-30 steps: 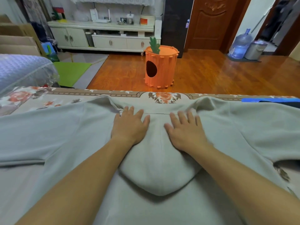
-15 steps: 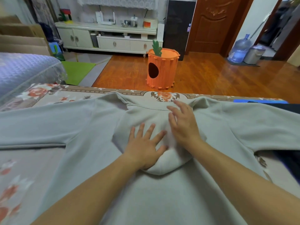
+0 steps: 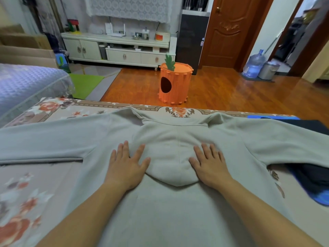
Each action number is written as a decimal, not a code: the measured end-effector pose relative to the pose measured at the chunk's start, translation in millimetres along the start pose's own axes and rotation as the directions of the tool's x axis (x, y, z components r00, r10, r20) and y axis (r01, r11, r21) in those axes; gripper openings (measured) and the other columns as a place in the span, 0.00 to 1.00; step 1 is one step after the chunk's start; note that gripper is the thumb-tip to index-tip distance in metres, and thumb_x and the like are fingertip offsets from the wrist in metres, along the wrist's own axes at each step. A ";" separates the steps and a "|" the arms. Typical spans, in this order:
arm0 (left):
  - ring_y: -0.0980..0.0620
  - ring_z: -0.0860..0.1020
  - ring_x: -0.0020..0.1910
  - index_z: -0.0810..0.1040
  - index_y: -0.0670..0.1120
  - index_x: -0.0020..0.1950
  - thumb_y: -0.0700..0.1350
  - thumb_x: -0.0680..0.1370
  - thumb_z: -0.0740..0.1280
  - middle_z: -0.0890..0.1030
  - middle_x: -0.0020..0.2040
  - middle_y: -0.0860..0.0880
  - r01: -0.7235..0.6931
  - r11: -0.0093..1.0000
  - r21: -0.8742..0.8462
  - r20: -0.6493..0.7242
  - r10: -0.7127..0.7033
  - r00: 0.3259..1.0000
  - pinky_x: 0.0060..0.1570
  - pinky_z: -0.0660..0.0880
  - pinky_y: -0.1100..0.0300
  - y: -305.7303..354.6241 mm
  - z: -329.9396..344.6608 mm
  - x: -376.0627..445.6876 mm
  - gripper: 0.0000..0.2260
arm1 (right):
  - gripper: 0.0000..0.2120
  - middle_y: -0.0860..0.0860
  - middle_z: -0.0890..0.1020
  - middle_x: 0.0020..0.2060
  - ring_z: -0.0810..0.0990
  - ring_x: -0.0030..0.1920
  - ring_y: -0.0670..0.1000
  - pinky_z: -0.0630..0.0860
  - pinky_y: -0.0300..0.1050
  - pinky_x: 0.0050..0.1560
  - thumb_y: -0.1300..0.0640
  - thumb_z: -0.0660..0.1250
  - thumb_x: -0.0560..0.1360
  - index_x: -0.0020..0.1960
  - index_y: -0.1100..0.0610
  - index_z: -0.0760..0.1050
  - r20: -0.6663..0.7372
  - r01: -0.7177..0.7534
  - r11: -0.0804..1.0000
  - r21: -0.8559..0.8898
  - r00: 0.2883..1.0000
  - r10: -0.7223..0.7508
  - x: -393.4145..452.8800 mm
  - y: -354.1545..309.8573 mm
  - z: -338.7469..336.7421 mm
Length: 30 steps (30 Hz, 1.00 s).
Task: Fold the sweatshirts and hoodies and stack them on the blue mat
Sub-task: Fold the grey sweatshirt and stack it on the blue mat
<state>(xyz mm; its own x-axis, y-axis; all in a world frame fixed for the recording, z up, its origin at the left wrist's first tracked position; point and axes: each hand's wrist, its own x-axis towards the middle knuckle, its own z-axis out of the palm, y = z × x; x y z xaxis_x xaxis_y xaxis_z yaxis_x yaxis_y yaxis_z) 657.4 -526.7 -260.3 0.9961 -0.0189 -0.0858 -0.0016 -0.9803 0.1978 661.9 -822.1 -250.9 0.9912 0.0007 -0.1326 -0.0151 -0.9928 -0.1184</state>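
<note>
Pale grey hoodie lies spread flat, back up, on the floral-covered bed, sleeves out to either side. Hood folded down over the back. Left hand flat on the hood's left edge, fingers straight and splayed, gripping nothing. Right hand likewise flat on the hood's right edge, fingers spread. Blue mat at right edge, dark garment on it, partly under the right sleeve.

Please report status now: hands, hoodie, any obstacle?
Left hand and right hand flat beside hood. Grey hoodie spread, unfolded. Dark garment on blue mat.
</note>
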 end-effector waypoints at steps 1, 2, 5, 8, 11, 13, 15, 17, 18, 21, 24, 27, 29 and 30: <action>0.43 0.44 0.82 0.46 0.63 0.81 0.68 0.80 0.43 0.46 0.83 0.43 0.007 1.000 -0.015 -0.033 -0.007 0.999 0.79 0.42 0.46 -0.4 0.7 -3.6 0.30 | 0.32 0.52 0.43 0.81 0.39 0.80 0.55 0.39 0.55 0.78 0.33 0.44 0.80 0.81 0.44 0.49 -0.047 -0.017 1.000 0.018 0.999 0.018 -1.0 -1.2 1.9; 0.43 0.49 0.81 0.51 0.61 0.81 0.66 0.81 0.46 0.54 0.82 0.43 0.019 0.999 -0.046 -0.090 -0.023 0.996 0.79 0.47 0.46 -0.5 -0.1 -3.5 0.29 | 0.31 0.55 0.46 0.81 0.43 0.80 0.57 0.44 0.55 0.78 0.34 0.49 0.80 0.79 0.46 0.55 -0.126 -0.056 0.996 0.073 0.990 0.065 0.7 -2.8 1.5; 0.42 0.69 0.71 0.65 0.55 0.77 0.61 0.82 0.57 0.76 0.67 0.46 0.098 0.940 -0.328 -0.227 -0.179 0.957 0.69 0.65 0.45 -2.2 -17.5 16.0 0.25 | 0.28 0.62 0.61 0.75 0.60 0.74 0.64 0.61 0.57 0.71 0.43 0.61 0.78 0.73 0.57 0.66 -0.249 -0.312 0.849 0.426 0.862 0.441 20.4 5.3 -20.9; 0.40 0.72 0.68 0.65 0.49 0.77 0.57 0.83 0.60 0.79 0.63 0.45 0.184 0.743 -0.644 -0.090 -0.313 0.946 0.65 0.68 0.48 -0.5 -36.3 52.3 0.24 | 0.28 0.64 0.71 0.68 0.70 0.67 0.65 0.69 0.54 0.64 0.45 0.60 0.80 0.70 0.65 0.66 -0.025 -0.483 0.652 0.584 0.792 0.609 50.1 19.3 -49.4; 0.39 0.73 0.67 0.68 0.45 0.73 0.49 0.82 0.63 0.76 0.67 0.41 0.232 0.776 -0.587 -0.040 -0.314 0.949 0.62 0.69 0.51 8.2 -40.5 82.6 0.20 | 0.18 0.62 0.77 0.60 0.76 0.56 0.64 0.73 0.48 0.51 0.52 0.63 0.80 0.61 0.66 0.73 0.090 -0.493 0.644 0.586 0.829 0.553 71.6 16.5 -61.0; 0.39 0.75 0.63 0.70 0.46 0.67 0.44 0.81 0.65 0.77 0.63 0.41 0.211 0.752 -0.625 -0.085 -0.334 0.939 0.58 0.71 0.51 9.2 -40.2 97.1 0.15 | 0.12 0.61 0.79 0.58 0.76 0.52 0.62 0.71 0.46 0.47 0.57 0.65 0.78 0.57 0.64 0.75 0.082 -0.471 0.667 0.578 0.846 0.526 80.1 16.5 -56.6; 0.39 0.75 0.59 0.70 0.47 0.65 0.43 0.81 0.62 0.77 0.61 0.41 0.203 0.828 -0.524 -0.120 -0.307 0.944 0.55 0.72 0.50 7.1 -36.9 101.9 0.13 | 0.13 0.61 0.79 0.59 0.76 0.55 0.62 0.72 0.46 0.49 0.57 0.64 0.78 0.59 0.63 0.75 0.059 -0.481 0.696 0.533 0.841 0.537 81.3 16.1 -50.8; 0.38 0.74 0.61 0.68 0.47 0.68 0.45 0.83 0.58 0.73 0.63 0.40 0.195 0.931 -0.309 -0.127 -0.243 0.962 0.56 0.72 0.46 5.3 -29.0 95.0 0.13 | 0.17 0.60 0.74 0.65 0.73 0.62 0.62 0.73 0.52 0.58 0.55 0.63 0.78 0.65 0.60 0.70 -0.033 -0.520 0.789 0.327 0.828 0.559 75.2 9.7 -49.2; 0.38 0.72 0.62 0.66 0.47 0.70 0.45 0.83 0.56 0.71 0.64 0.40 0.183 0.956 -0.231 -0.146 -0.220 0.965 0.58 0.71 0.45 5.0 -25.7 89.6 0.15 | 0.21 0.59 0.70 0.67 0.70 0.65 0.62 0.71 0.55 0.62 0.56 0.62 0.78 0.69 0.58 0.67 -0.131 -0.492 0.843 0.216 0.841 0.524 72.1 2.5 -49.7; 0.39 0.68 0.64 0.61 0.50 0.76 0.46 0.84 0.54 0.68 0.66 0.42 0.110 0.982 -0.155 -0.163 -0.135 0.977 0.60 0.68 0.45 -1.5 -24.5 68.5 0.20 | 0.27 0.59 0.62 0.75 0.60 0.72 0.63 0.61 0.58 0.71 0.53 0.60 0.80 0.77 0.54 0.59 -0.426 -0.074 0.985 0.159 0.894 0.136 62.0 -40.0 -47.0; 0.40 0.67 0.68 0.60 0.52 0.79 0.50 0.84 0.56 0.67 0.71 0.44 0.019 0.998 -0.052 -0.082 -0.024 0.996 0.64 0.67 0.46 -37.8 -30.6 36.0 0.22 | 0.29 0.61 0.63 0.76 0.62 0.75 0.64 0.51 0.55 0.74 0.41 0.47 0.84 0.77 0.56 0.65 -0.325 0.384 0.923 -0.015 0.871 -0.367 50.8 -81.2 -17.2; 0.40 0.67 0.70 0.65 0.50 0.78 0.52 0.83 0.59 0.69 0.73 0.44 0.070 0.995 -0.070 -0.088 -0.076 0.993 0.69 0.66 0.48 -109.9 -45.6 -7.2 0.23 | 0.40 0.52 0.51 0.81 0.52 0.79 0.60 0.49 0.56 0.78 0.26 0.35 0.75 0.80 0.44 0.53 0.147 0.375 0.914 -0.155 0.924 -0.354 53.1 -83.3 -3.3; 0.39 0.69 0.70 0.69 0.49 0.76 0.52 0.81 0.62 0.71 0.72 0.42 0.206 0.971 -0.123 -0.151 -0.223 0.963 0.69 0.67 0.48 -167.3 -58.8 -31.9 0.23 | 0.30 0.49 0.57 0.80 0.58 0.77 0.59 0.56 0.58 0.76 0.31 0.46 0.78 0.77 0.41 0.58 0.213 0.291 0.928 -0.232 0.946 -0.243 58.0 -96.4 -22.9; 0.38 0.70 0.69 0.71 0.49 0.75 0.52 0.81 0.63 0.71 0.71 0.41 0.289 0.946 -0.149 -0.177 -0.313 0.933 0.69 0.68 0.46 -195.9 -65.7 -40.7 0.22 | 0.27 0.50 0.66 0.76 0.66 0.73 0.58 0.63 0.57 0.72 0.34 0.49 0.78 0.73 0.42 0.67 0.171 0.263 0.917 -0.300 0.961 -0.220 59.9 -113.1 -34.0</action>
<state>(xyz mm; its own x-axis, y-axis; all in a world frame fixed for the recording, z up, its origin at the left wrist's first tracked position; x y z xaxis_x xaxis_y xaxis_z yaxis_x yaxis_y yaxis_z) 623.0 -321.0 -231.4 0.9456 0.3238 0.0312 0.2991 -0.9033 0.3076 727.5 -713.8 -212.0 0.9328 0.2392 -0.2694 0.2864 -0.9461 0.1515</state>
